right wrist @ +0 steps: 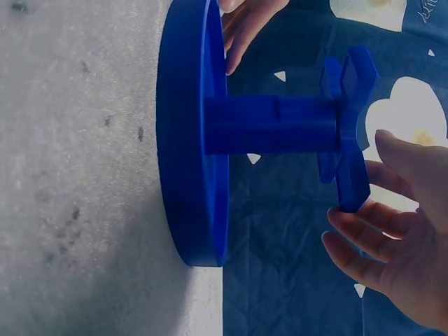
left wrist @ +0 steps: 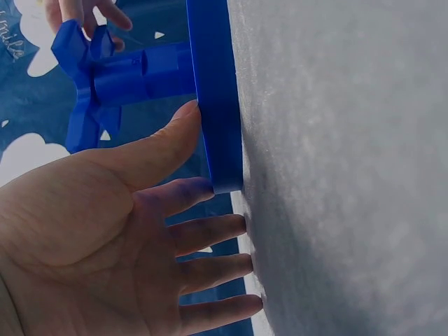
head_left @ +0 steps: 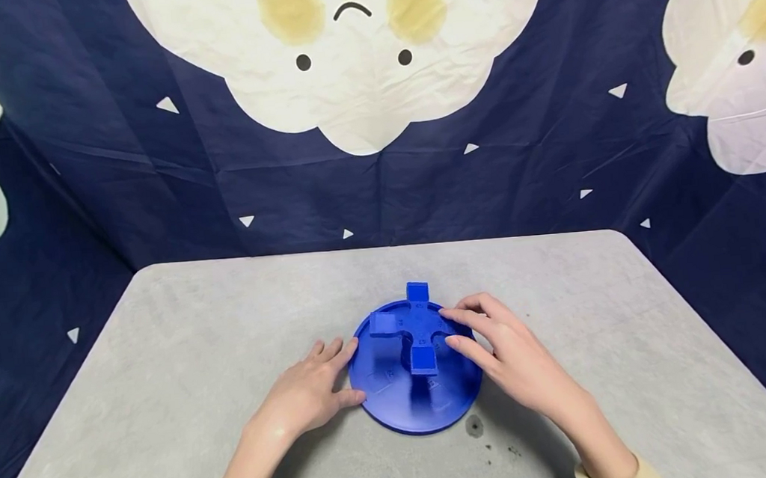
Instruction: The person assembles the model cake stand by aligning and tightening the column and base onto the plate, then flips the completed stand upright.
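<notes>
A blue round base (head_left: 396, 403) with a raised rim lies flat on the table, and a thick post (left wrist: 143, 73) rises from its middle. On top of the post is a blue cross-shaped handle (head_left: 421, 330) with broad, bent arm ends. My left hand (head_left: 310, 391) lies at the base's left edge, fingers straight, with thumb and index fingertips at the rim. My right hand (head_left: 513, 349) is at the handle's right arm (right wrist: 353, 185), the thumb on the near side and bent fingers on the far side. That arm is partly hidden by the fingers in the head view.
A grey table (head_left: 195, 344) carries the base near its front edge. Dark spots (head_left: 475, 426) mark its surface just in front of the base. Beyond the back edge hangs a navy cloth (head_left: 379, 194) printed with white clouds and small triangles.
</notes>
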The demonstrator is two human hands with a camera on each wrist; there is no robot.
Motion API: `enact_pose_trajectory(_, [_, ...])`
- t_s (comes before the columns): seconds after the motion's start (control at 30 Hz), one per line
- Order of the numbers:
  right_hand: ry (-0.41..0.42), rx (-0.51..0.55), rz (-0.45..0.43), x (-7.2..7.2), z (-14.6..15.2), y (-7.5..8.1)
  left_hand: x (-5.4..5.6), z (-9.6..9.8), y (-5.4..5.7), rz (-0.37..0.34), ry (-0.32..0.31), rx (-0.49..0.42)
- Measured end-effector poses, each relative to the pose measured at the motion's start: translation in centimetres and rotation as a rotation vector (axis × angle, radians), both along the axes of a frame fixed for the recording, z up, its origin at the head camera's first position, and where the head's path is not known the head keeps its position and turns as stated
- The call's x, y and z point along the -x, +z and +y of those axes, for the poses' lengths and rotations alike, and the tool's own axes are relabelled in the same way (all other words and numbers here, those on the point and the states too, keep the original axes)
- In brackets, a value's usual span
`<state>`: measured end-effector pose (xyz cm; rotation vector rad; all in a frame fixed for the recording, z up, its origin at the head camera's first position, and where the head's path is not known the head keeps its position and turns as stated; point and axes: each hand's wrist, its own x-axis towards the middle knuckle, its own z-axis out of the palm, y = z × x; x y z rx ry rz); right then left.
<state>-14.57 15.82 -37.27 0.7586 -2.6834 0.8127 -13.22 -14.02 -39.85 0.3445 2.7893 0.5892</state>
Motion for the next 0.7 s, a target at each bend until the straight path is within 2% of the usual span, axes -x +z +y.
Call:
enact_pose_trajectory(0.3, [0.041,0.044,0.036,-0.37,-0.19,0.33,-0.18,-0.04,0.11,0.008,-0.002,-0.005])
enact_pose_trajectory(0.4, [0.042,0.063,0.08,-0.37,-0.34,0.29,-0.2,-0.05,0.09,0.014,-0.002,-0.005])
enact_pose_trajectory(0.57, [0.0,0.061,0.163,-0.15,-0.47,0.11,-0.18,-0.06,0.07,0.014,-0.002,-0.006])
enact_pose_trajectory(0.7, [-0.022,0.005,0.114,-0.06,-0.46,-0.04,-0.15,-0.06,0.08,0.014,-0.003,-0.009])
